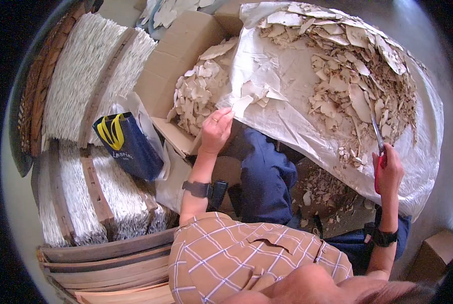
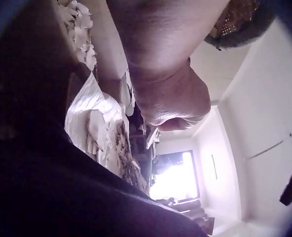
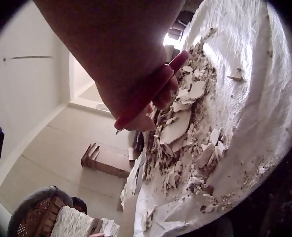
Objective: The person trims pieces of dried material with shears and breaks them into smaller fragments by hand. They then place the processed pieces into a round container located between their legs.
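My left hand (image 1: 216, 130) pinches a pale flat flake (image 1: 242, 105) between thumb and fingertips, over the near left edge of a white sheet (image 1: 287, 124). In the left wrist view, the left hand (image 2: 178, 98) has the flake (image 2: 152, 138) at its fingertips. My right hand (image 1: 390, 169) grips scissors by their red handles (image 1: 377, 175), blades (image 1: 376, 126) pointing away over a heap of brown-stained flakes (image 1: 358, 96). The right wrist view shows the red handles (image 3: 146, 94) in the right hand (image 3: 136, 106), above the flakes (image 3: 178, 126).
Left of the sheet, a cardboard box (image 1: 168, 55) holds cleaner pale flakes (image 1: 198, 88). A dark blue bag (image 1: 135, 147) with yellow handles stands beside stacked white sheets (image 1: 79, 76) in a basket. Scraps (image 1: 333, 192) litter the floor under the sheet. Another carton (image 1: 434, 256) is at lower right.
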A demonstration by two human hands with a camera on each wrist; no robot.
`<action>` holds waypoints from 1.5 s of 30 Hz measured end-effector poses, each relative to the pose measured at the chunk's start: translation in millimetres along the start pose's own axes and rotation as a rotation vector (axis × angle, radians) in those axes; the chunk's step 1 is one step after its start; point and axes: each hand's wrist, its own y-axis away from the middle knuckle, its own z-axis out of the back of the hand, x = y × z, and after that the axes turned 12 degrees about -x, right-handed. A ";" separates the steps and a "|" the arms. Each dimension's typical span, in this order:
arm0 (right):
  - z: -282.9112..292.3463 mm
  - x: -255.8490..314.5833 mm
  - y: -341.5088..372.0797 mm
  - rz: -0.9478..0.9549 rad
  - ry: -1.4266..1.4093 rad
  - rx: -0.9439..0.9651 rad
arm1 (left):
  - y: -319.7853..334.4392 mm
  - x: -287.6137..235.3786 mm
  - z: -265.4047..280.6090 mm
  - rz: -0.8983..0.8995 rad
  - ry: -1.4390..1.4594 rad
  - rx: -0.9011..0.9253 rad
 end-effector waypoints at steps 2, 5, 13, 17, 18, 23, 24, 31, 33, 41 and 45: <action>0.8 2.4 -0.9 -0.015 0.005 0.031 | 1.9 5.4 1.1 -0.016 -0.028 -0.016; -1.2 -1.2 0.6 -0.046 -0.033 0.035 | 6.6 33.1 12.6 0.129 -0.362 -0.036; -1.6 -4.8 -2.4 -0.020 -0.021 -0.020 | -98.3 -71.0 73.1 0.047 0.375 -0.631; -6.3 -1.8 0.0 0.007 -0.027 -0.028 | -142.4 -198.3 96.3 -0.343 1.623 -0.883; -4.8 0.3 -0.7 0.028 -0.034 -0.037 | -149.0 -208.2 100.4 -0.478 1.821 -0.850; 5.6 0.1 -5.1 0.006 -0.074 -0.060 | -150.3 -225.0 90.3 -0.484 1.488 -0.851; 8.2 -0.3 -4.8 0.002 -0.083 -0.065 | -149.6 -231.1 89.6 -0.491 1.488 -0.841; 10.5 -5.0 -0.3 -0.027 -0.070 -0.077 | -141.3 -239.2 90.1 -0.492 1.387 -0.841; 13.2 -3.6 -1.5 -0.015 -0.068 -0.074 | -141.1 -242.6 98.7 -0.491 1.320 -0.943; 13.9 -0.7 -1.1 -0.008 -0.066 -0.067 | -142.1 -244.4 109.2 -0.458 1.282 -0.948; 12.4 -2.4 0.9 0.009 -0.061 -0.081 | -144.5 -248.9 106.8 -0.483 1.365 -0.847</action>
